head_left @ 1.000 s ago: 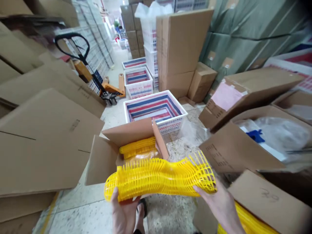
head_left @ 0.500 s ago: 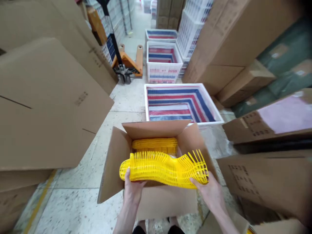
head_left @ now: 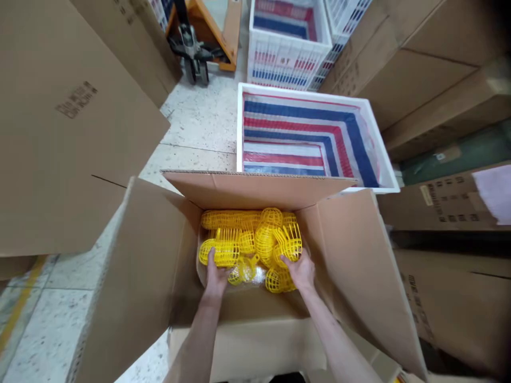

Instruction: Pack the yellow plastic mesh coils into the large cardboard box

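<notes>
Both my hands are down inside an open cardboard box (head_left: 255,308). My left hand (head_left: 216,276) grips a short nested stack of yellow plastic mesh cups (head_left: 221,251), thumb on top, at the left. On the right, my right hand (head_left: 301,268) is closed on another short stack of the same yellow mesh cups (head_left: 290,247). Between the hands lie several loose yellow mesh cups (head_left: 264,242), tumbled at different angles. A long nested yellow row (head_left: 227,218) lies along the box's far wall. My fingertips are hidden beneath the pieces.
Just beyond the box stands a white crate (head_left: 383,143) lined with striped sheeting. Behind it are stacked white crates (head_left: 285,58) and an orange pallet jack (head_left: 223,40). Large cardboard cartons (head_left: 72,138) crowd the left; more cartons (head_left: 447,298) line the right.
Both hands have lowered the long yellow stack into the box. It has come apart in the middle, with cups now loose between my hands. The view has tilted down and closer.
</notes>
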Available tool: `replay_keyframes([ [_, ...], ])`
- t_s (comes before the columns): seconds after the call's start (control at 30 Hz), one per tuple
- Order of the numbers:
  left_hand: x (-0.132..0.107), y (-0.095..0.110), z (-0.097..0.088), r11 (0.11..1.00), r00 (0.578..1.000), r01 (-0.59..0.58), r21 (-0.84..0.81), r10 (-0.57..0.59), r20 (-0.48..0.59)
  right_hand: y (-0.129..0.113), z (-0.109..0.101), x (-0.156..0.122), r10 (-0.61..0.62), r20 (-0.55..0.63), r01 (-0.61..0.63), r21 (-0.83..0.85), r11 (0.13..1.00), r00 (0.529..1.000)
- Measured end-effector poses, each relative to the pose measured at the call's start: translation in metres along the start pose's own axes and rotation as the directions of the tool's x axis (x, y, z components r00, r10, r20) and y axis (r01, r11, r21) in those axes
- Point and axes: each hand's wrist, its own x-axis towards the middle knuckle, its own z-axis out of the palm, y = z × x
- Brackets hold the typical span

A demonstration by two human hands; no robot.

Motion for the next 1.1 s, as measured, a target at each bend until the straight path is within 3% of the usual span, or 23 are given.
replay_keyframes([
  [0.17, 0.028, 0.011, -0.015, 0.998, 0.992, 0.031, 0.057, -0.024, -0.124, 0.017, 0.012, 0.019, 0.023, -0.006, -0.023, 0.095, 0.995, 1.000],
  [0.37, 0.042, 0.013, -0.012, 0.995, 0.986, 0.050, 0.085, -0.035, -0.163, 0.022, 0.007, 0.015, 0.070, -0.106, -0.042, 0.246, 0.968, 0.992],
  [0.53, 0.049, 0.012, -0.011, 0.995, 0.985, 0.066, 0.072, -0.053, -0.162, 0.000, 0.006, -0.010, 0.103, 0.067, -0.122, 0.424, 0.897, 0.992],
  [0.7, 0.054, 0.016, -0.014, 0.983, 0.973, 0.106, 0.146, -0.073, -0.219, -0.042, 0.044, -0.045, -0.045, 0.194, -0.057, 0.489, 0.871, 0.980],
  [0.87, 0.058, 0.017, -0.016, 0.982, 0.964, 0.102, 0.159, -0.058, -0.259, -0.083, 0.091, -0.056, -0.007, 0.180, -0.024, 0.170, 0.985, 0.984],
  [0.97, 0.058, 0.019, -0.016, 0.984, 0.965, 0.096, 0.150, -0.055, -0.256, -0.093, 0.107, -0.058, -0.006, 0.131, 0.000, 0.044, 0.999, 0.991],
  [1.03, 0.057, 0.021, -0.015, 0.987, 0.971, 0.082, 0.137, -0.048, -0.236, -0.093, 0.112, -0.060, -0.028, 0.132, 0.012, 0.120, 0.993, 0.991],
  [1.1, 0.054, 0.023, -0.014, 0.991, 0.981, 0.076, 0.109, -0.055, -0.187, -0.090, 0.113, -0.063, -0.051, 0.192, -0.010, 0.305, 0.952, 0.980],
])
